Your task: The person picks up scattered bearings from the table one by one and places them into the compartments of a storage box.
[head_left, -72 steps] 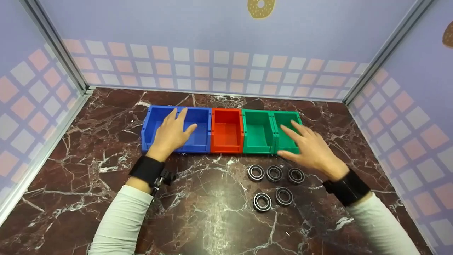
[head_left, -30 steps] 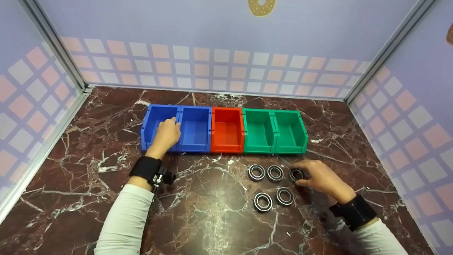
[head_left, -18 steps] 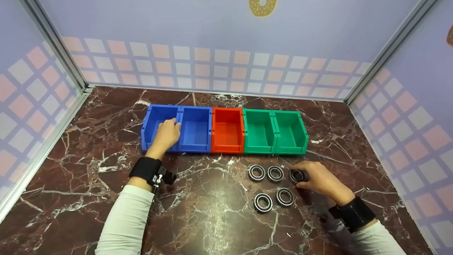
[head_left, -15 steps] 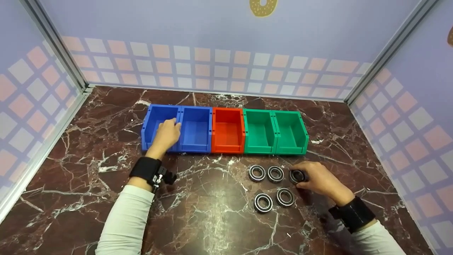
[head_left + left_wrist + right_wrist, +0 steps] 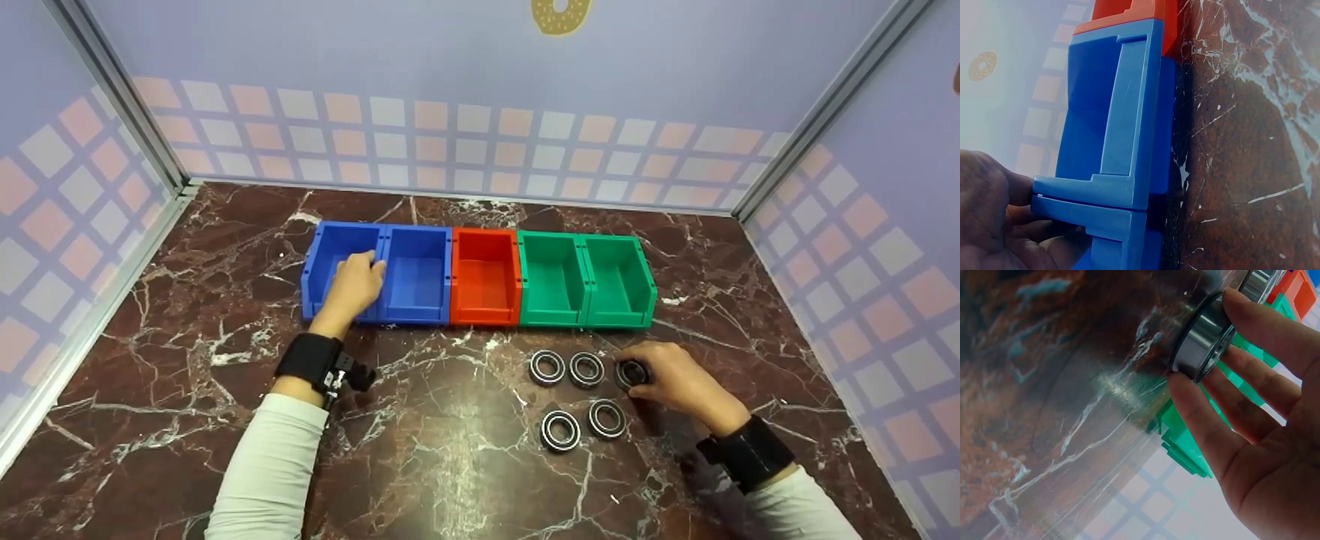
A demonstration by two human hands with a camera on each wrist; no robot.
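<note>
My left hand [image 5: 355, 283] reaches over the two blue bins at the left end of the row. In the left wrist view its thumb and curled fingers pinch the adjoining side walls [image 5: 1086, 194] between the left blue bin [image 5: 1107, 253] and the right blue bin [image 5: 1086, 135]. At the right, my right hand [image 5: 681, 377] pinches the rightmost ball bearing [image 5: 622, 382] at the tabletop. The right wrist view shows thumb and index finger on opposite sides of this bearing's shiny steel rim [image 5: 1199, 346], the other fingers spread behind it.
Several other bearings lie left of my right hand, including a top-left one [image 5: 533, 368] and a bottom one [image 5: 545, 433]. A red bin [image 5: 484, 281] and two green bins [image 5: 553, 281] continue the row. Patterned panels [image 5: 480, 67] enclose the marbled table [image 5: 420, 450].
Both hands hung open over the bins at first. The left has come to pinch the blue bins' walls; the right has moved down to pinch a bearing. Lately both stay nearly still.
</note>
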